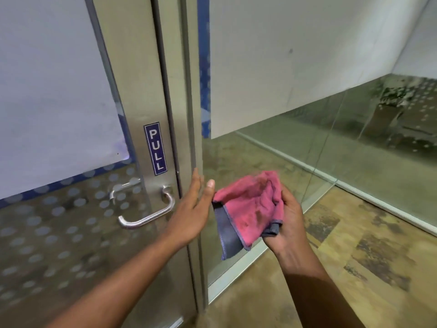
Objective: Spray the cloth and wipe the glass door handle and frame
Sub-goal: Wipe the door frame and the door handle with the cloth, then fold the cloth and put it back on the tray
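Observation:
A glass door with a brushed metal frame (139, 95) fills the left half of the view. Its curved metal handle (151, 215) sits below a blue PULL sticker (155, 149). My left hand (191, 209) is flat and open, fingers apart, against the frame's edge just right of the handle. A crumpled pink cloth (248, 207) with a grey underside is gripped in my right hand (287, 221), a little to the right of the door. The cloth hangs clear of the frame. No spray bottle is in view.
A second handle (120, 189) shows through the dotted frosted glass. Right of the door stands a fixed glass panel (354, 143) with a metal floor rail (307, 166). Brown patterned tile floor (366, 256) lies at the lower right, a white wall (295, 55) behind.

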The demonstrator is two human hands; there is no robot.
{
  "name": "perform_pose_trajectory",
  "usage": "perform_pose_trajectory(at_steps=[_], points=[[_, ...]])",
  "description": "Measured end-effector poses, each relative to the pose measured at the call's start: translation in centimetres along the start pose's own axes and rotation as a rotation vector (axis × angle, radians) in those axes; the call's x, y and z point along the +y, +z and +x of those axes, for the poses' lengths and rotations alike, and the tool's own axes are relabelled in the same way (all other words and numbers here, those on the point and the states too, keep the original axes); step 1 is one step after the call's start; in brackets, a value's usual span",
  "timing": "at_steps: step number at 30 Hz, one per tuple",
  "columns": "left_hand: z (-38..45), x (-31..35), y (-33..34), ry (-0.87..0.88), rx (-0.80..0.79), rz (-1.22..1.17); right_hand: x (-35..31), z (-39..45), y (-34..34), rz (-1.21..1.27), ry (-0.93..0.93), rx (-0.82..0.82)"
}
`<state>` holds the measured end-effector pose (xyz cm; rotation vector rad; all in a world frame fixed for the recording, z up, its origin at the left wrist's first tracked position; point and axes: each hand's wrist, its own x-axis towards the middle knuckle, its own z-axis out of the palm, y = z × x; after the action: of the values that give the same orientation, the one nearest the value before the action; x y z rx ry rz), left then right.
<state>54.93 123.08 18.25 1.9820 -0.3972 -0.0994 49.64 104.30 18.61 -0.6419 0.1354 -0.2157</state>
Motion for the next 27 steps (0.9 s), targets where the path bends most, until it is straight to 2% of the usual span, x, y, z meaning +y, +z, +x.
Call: perform_pose_trajectory(at_steps=[3,7,11,17,24,27], points=[[2.2,1.6,3.5,-0.094,-0.039,-0.239,-2.9,1.0,-1.7,0.026,-0.065,0.022],[4.5,3.7,9.0,-0.251,-0.331,-0.726,-6.8,2.5,-4.2,0.019,-0.114,0.041],[6.9,5.5,14.7,-0.338,-0.447,-0.967,-10.9,4.0,-7.3,0.044,-0.091,0.08],[11.3,6.8,22.3,-0.319,-0.384,-0.89,-17.0,5.7,-13.2,0.0,-0.033,0.218],[15.2,9.4,31.7,-0.348,-0.333,-0.888,-22.7,5.8,-21.0,-0.452,-0.124,0.369],[16.0,10.4,35.4,-0.375,-0.36,-0.909,-24.1,5.5,-23.6,-0.546,-0.121,0.424]])
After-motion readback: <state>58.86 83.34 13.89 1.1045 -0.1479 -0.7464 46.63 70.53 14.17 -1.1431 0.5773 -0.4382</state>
